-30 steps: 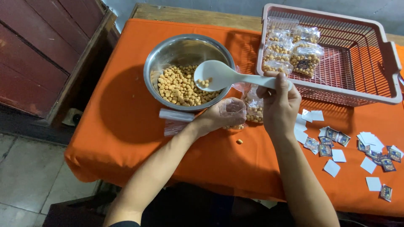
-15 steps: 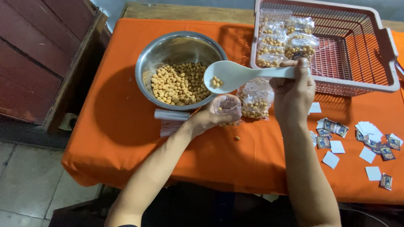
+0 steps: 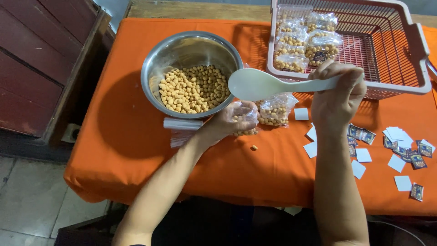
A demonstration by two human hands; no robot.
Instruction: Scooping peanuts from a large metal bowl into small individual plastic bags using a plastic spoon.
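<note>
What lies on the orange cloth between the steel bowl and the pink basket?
In the head view, a filled clear bag of nuts lies between the steel bowl and the pink basket, under the white spoon held by the right hand.

The right hand [image 3: 337,98] tips a white spoon [image 3: 273,84] over the small bag [image 3: 243,119] held by the left hand [image 3: 225,124].

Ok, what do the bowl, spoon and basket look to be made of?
Bowl: likely stainless steel, shiny, with bright reflections on its inner wall. Spoon: probably plastic, matte white, one smooth moulded piece. Basket: seemingly plastic, pale pink, with a slotted lattice and thick moulded rim.
</note>
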